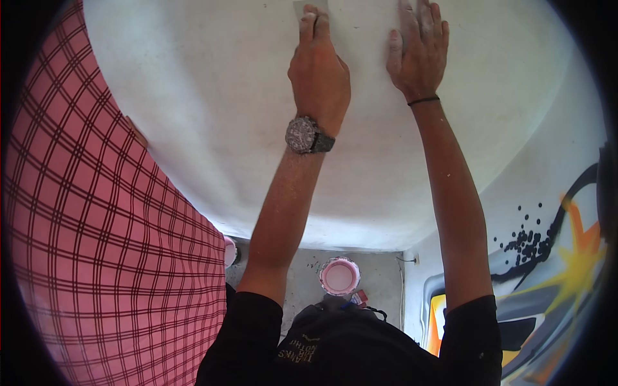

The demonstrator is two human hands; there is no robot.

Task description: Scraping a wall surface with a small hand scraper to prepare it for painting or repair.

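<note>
My left hand (318, 72), with a wristwatch (301, 135) on its wrist, grips a thin grey sheet (303, 6) at the top of the view; whether it is sandpaper or a flat blade I cannot tell. The sheet lies against the off-white wall (367, 144), which bears a few small dark marks. To the right, my right hand (419, 53) rests on or just off the same wall, its fingers spread a little and holding nothing visible. Pale dust coats the fingers of both hands. A thin black band circles the right wrist.
A pink checked curtain or cloth (120, 217) hangs along the left. On the grey floor (386, 284) stand a pink-rimmed bucket (339, 276) and a red-and-white item (359, 298). Another bucket (230, 252) is partly hidden by the cloth. A painted mural wall (531, 270) stands at right.
</note>
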